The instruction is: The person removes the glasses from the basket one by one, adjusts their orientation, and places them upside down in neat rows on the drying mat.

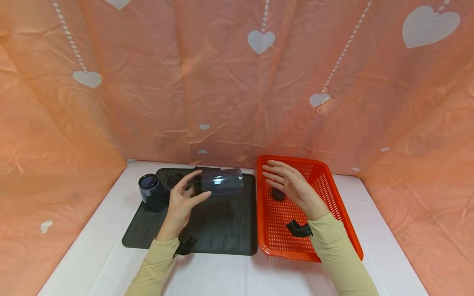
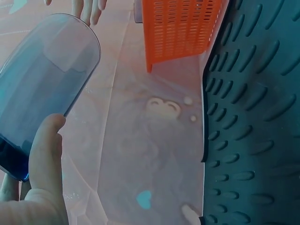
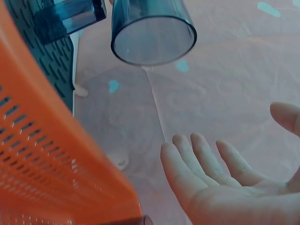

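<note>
A dark bluish drinking glass [image 1: 223, 182] lies sideways in the air above the black mat, its rim toward the right. My left hand [image 1: 184, 202] grips it near the base, the thumb along its near side in the left wrist view. My right hand [image 1: 290, 185] hovers over the orange basket [image 1: 262, 230], fingers spread and holding nothing. Beneath that hand, a dark glass [image 1: 278, 194] sits in the basket, partly hidden. On the left of the mat stand more dark glasses, one [image 1: 151, 189] at the edge and another [image 1: 174, 180] partly behind my left hand.
The black ribbed drying mat [image 1: 222, 230] lies left of the basket on a white table [image 1: 222, 273]. An orange-pink curtain with hearts [image 1: 222, 82] encloses the back and both sides.
</note>
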The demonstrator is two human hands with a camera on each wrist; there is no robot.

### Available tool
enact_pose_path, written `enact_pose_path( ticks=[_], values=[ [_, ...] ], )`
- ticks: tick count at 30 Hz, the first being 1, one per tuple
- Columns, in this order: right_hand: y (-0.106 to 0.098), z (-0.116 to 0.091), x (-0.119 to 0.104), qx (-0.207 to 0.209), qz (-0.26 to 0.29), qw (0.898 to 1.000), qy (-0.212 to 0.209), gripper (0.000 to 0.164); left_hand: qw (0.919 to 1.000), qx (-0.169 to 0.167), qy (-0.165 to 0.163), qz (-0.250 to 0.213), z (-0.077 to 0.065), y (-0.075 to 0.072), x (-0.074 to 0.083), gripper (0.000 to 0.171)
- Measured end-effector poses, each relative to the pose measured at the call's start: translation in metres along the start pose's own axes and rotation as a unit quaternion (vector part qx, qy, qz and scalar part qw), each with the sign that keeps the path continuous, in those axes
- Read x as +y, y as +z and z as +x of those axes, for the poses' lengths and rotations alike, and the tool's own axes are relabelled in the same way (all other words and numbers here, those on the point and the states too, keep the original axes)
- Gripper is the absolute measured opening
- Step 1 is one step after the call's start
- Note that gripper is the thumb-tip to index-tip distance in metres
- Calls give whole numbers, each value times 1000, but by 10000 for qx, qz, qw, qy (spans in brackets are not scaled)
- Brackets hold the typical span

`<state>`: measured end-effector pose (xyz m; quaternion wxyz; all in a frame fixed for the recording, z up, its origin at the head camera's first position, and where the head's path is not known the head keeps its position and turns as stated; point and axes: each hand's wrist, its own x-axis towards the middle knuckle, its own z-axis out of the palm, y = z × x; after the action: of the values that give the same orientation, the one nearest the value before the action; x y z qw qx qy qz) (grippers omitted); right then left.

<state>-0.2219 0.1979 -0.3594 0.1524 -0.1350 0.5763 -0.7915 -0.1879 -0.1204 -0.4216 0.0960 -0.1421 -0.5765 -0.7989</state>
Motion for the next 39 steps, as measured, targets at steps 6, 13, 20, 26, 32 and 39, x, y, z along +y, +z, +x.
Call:
enact_pose_path(
  ticks=[6, 13, 20, 26, 32, 39],
  values=[
    [-11, -5, -2, 179, 24, 9998, -2, 49, 9996, 201, 5, 181, -3, -5, 1, 64],
    [-23, -10, -7, 300, -10, 9995, -120, 39, 9993, 274, -44, 254, -3, -9, 5, 66],
    [-32, -13, -13, 247, -53, 9994, -244, 44, 9981, 370, -242, 435, -5, -13, 8, 66],
    [-38, -16, -16, 362, -43, 9990, -258, 39, 9969, 453, -307, 573, -5, -15, 10, 65],
    [-43, -18, -17, 492, -31, 9986, -190, 33, 9954, 488, -439, 702, -7, -17, 11, 66],
    [-48, -20, -20, 562, -21, 9983, -166, 36, 9955, 476, -438, 690, -7, -17, 13, 68]
  ],
)
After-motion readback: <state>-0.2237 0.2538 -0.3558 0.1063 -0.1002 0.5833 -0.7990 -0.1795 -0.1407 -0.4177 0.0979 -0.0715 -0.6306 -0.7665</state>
